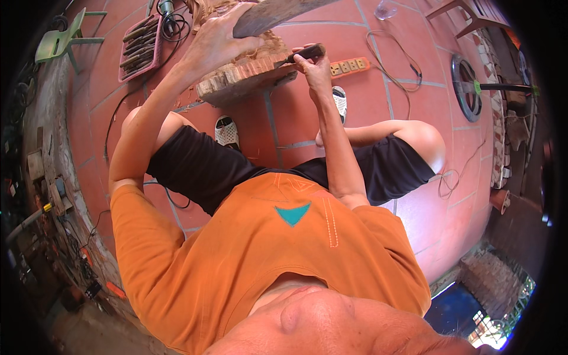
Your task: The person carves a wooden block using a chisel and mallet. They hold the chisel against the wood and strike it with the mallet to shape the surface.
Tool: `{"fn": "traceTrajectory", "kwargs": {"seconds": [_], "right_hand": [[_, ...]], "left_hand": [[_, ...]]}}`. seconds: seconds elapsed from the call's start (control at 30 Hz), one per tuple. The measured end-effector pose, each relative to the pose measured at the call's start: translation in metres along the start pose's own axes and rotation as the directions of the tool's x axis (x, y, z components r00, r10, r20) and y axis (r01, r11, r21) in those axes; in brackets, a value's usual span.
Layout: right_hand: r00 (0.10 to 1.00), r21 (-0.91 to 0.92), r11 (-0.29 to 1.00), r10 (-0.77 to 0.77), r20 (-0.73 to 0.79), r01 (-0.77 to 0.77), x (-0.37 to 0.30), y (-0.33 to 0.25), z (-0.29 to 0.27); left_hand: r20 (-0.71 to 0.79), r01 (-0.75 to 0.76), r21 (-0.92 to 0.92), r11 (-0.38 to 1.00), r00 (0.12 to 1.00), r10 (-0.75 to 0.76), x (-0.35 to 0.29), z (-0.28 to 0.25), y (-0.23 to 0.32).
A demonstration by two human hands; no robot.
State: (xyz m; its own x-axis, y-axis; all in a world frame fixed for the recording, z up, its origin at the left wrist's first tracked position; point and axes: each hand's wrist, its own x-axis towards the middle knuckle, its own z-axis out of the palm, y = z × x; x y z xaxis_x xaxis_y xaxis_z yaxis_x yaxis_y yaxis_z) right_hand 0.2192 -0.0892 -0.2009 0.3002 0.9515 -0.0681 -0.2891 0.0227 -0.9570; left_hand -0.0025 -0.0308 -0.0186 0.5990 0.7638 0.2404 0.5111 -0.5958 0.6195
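My left hand (216, 46) grips the near end of a flat greyish wooden bat (275, 16), which runs off the top edge of the view. In my right hand (318, 72) is a chisel with a dark handle (310, 52), held between thumb and fingers. Its blade points left, at the right side of a thick carved wood block (236, 86); whether the tip touches the wood I cannot tell. The block lies on the floor in front of my feet, its top rough and pale. My left hand and the bat hide part of the block.
A pink basket of carving tools (141, 48) stands at the far left, near a green plastic chair (68, 38). An orange power strip (349, 67) lies right of the block, with a cable (402, 62) beyond. At the right is a dark ring-shaped base (466, 89) with a pole.
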Motion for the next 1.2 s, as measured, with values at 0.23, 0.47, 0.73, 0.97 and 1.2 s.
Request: {"fn": "traceTrajectory", "kwargs": {"seconds": [0.23, 0.47, 0.73, 0.97, 1.2], "right_hand": [[0.998, -0.034, 0.998, -0.058, -0.014, 0.057, 0.004, 0.018, 0.007], [0.998, 0.012, 0.999, -0.033, -0.047, 0.033, 0.0, 0.013, 0.011], [0.998, 0.023, 0.998, -0.053, -0.045, 0.055, 0.0, 0.012, 0.009], [0.996, 0.062, 0.995, -0.075, -0.054, 0.078, -0.004, 0.012, 0.016], [0.994, -0.005, 0.995, -0.098, -0.045, 0.098, -0.008, 0.01, 0.02]], "left_hand": [[0.097, 0.048, -0.003, 0.999, 0.994, -0.048, 0.012, 0.006, -0.004], [0.1, -0.09, 0.199, 0.976, 0.992, 0.071, 0.013, 0.024, -0.01], [0.147, -0.187, 0.167, 0.968, 0.976, 0.163, 0.022, 0.038, -0.028], [0.233, -0.202, 0.133, 0.97, 0.958, 0.168, 0.035, 0.03, -0.014], [0.272, -0.245, 0.142, 0.959, 0.941, 0.201, 0.04, 0.033, -0.015]]}}
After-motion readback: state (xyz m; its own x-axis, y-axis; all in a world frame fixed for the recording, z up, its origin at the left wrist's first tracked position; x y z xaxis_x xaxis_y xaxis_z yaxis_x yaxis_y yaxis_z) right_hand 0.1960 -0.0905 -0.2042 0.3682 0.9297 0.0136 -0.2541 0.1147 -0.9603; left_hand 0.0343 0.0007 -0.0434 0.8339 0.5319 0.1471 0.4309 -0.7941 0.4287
